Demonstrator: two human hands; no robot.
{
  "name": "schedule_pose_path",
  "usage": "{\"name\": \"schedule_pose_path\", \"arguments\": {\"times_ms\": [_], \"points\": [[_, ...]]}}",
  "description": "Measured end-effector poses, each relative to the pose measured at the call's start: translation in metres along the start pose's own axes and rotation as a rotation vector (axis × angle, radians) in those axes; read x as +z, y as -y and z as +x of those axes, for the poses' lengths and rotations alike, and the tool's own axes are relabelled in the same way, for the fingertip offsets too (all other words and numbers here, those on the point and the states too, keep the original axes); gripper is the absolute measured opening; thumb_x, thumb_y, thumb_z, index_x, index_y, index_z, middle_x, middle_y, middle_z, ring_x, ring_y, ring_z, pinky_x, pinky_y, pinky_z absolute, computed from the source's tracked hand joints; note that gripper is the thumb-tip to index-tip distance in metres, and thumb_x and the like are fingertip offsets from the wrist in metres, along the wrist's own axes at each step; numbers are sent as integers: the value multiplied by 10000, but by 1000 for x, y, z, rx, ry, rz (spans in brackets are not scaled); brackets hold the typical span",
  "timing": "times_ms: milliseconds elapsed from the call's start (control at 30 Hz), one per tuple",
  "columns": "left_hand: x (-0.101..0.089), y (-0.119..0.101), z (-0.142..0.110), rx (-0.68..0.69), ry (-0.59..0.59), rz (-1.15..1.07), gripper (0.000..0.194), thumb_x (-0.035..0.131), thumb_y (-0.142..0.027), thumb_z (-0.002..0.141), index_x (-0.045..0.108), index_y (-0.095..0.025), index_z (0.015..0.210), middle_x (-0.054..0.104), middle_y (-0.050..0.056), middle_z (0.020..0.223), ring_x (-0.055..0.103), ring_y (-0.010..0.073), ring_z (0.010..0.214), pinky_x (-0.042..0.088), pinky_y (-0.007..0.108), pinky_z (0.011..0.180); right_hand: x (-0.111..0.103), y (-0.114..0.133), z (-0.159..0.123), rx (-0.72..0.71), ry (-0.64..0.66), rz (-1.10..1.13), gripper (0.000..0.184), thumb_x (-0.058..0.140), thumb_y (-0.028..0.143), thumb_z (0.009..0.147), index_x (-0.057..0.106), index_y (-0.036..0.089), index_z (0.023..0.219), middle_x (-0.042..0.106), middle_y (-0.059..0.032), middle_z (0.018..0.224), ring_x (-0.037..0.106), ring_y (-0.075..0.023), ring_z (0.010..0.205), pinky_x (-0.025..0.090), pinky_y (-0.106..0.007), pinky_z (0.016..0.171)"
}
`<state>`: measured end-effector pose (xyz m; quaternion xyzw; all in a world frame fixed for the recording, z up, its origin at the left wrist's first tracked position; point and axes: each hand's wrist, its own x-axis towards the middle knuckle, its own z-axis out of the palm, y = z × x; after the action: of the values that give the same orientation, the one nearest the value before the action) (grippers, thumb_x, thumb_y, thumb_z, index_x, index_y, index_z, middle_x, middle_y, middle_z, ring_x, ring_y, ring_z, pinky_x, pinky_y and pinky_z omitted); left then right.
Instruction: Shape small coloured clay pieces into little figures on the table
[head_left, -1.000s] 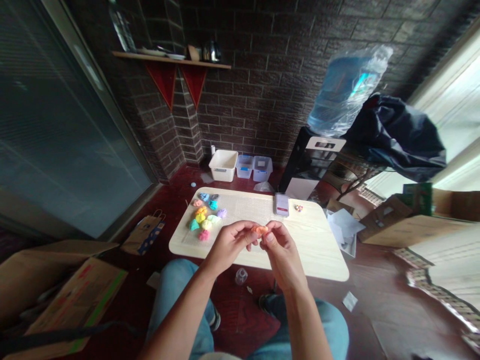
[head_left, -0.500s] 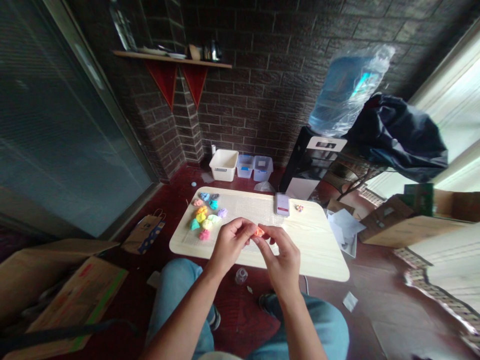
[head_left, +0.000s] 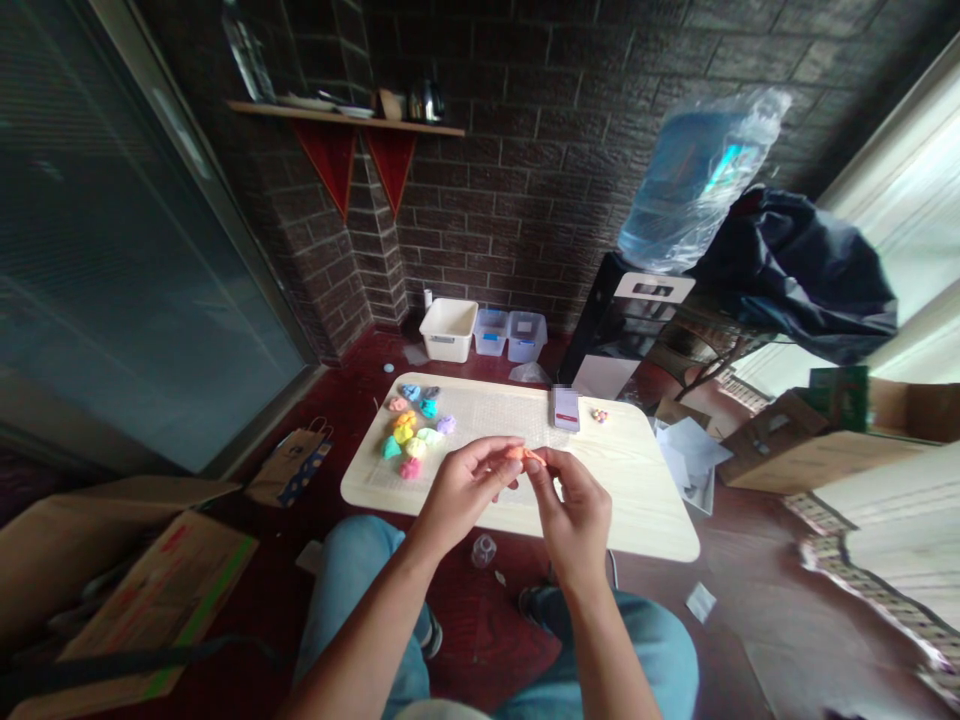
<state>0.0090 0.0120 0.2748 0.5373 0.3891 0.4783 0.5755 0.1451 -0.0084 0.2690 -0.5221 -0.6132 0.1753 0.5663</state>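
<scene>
Between my two hands, over the front of the pale table (head_left: 637,500), is a small piece of orange modelling clay (head_left: 527,455). My left hand (head_left: 469,487) pinches its left side with thumb and fingers. The fingertips of my right hand (head_left: 574,505) grip its right end, where the clay is drawn out thin. Several soft lumps of clay in many colours lie on the table to the left, among them a pink lump (head_left: 410,468), a green lump (head_left: 391,447) and a purple lump (head_left: 445,425). A small multicoloured cluster (head_left: 599,416) sits to the right.
A phone (head_left: 566,409) lies at the table's back edge, beside a clear textured sheet (head_left: 502,410). Behind stand a white bin (head_left: 448,340), two clear boxes (head_left: 526,345) and a water dispenser (head_left: 626,320). Cardboard boxes (head_left: 157,600) flank the table; a clear bottle (head_left: 484,550) is on the floor.
My hands have moved slightly apart, the right one shifting rightward. The orange clay, a compact bit before, now shows longer and stretched between my fingers.
</scene>
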Motion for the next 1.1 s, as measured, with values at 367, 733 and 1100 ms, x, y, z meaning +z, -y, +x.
{"name": "schedule_pose_path", "arguments": {"times_ms": [367, 733, 1100], "points": [[-1, -2, 2, 148, -69, 171, 235, 608, -389, 845, 671, -164, 863, 685, 40, 837, 596, 145, 776, 439, 223, 678, 1, -4, -4, 147, 47, 160, 136, 649, 347, 850, 688, 218, 872, 720, -31, 844, 639, -181, 770, 484, -299, 712], [-3, 2, 2, 196, -70, 310, 212, 578, -370, 868, 648, -172, 836, 668, 30, 824, 597, 147, 789, 445, 234, 714, 0, -2, 1, 181, 129, 260, 164, 587, 351, 887, 635, 201, 843, 646, -8, 768, 565, -141, 698, 451, -261, 646], [-1, -1, 3, 166, -69, 305, 244, 599, -402, 844, 649, -176, 920, 682, 48, 895, 614, 159, 812, 459, 234, 697, 3, -6, 0, 129, 91, 165, 166, 560, 357, 903, 631, 211, 867, 655, -17, 795, 581, -156, 723, 449, -272, 664]]}}
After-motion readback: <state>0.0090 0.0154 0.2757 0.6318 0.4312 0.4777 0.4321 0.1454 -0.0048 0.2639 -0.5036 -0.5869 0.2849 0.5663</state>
